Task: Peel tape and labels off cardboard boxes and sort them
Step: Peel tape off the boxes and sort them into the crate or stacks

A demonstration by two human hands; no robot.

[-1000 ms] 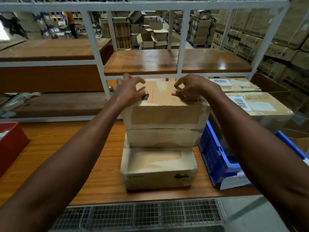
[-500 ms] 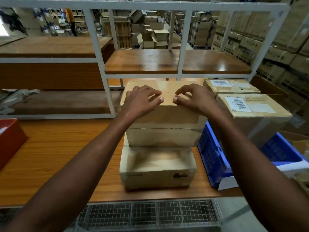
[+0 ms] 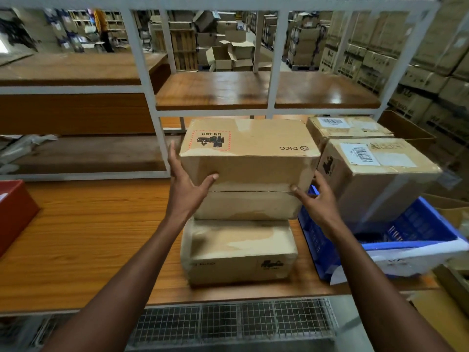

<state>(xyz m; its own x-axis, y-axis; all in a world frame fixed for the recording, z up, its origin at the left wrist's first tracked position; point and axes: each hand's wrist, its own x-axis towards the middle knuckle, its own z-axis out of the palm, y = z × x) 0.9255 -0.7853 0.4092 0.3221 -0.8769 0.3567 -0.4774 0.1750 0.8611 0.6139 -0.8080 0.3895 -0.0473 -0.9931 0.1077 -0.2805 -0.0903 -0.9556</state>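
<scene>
Three cardboard boxes are stacked on the wooden table. The top box bears a red-bordered UN 3481 label and PICO print. My left hand grips its left front corner, thumb on the front face and fingers up the left side. My right hand grips its lower right corner, thumb at the front bottom edge and fingers round the right side. Below it are the middle box and the bottom box, both with pale torn patches.
A blue crate at the right holds a box with a barcode label; another labelled box stands behind it. A red bin sits at the left edge. A white shelf frame rises right behind the stack.
Both hands have left the top face of the top box and come down to its lower front corners. The label on top, covered before, now shows.
</scene>
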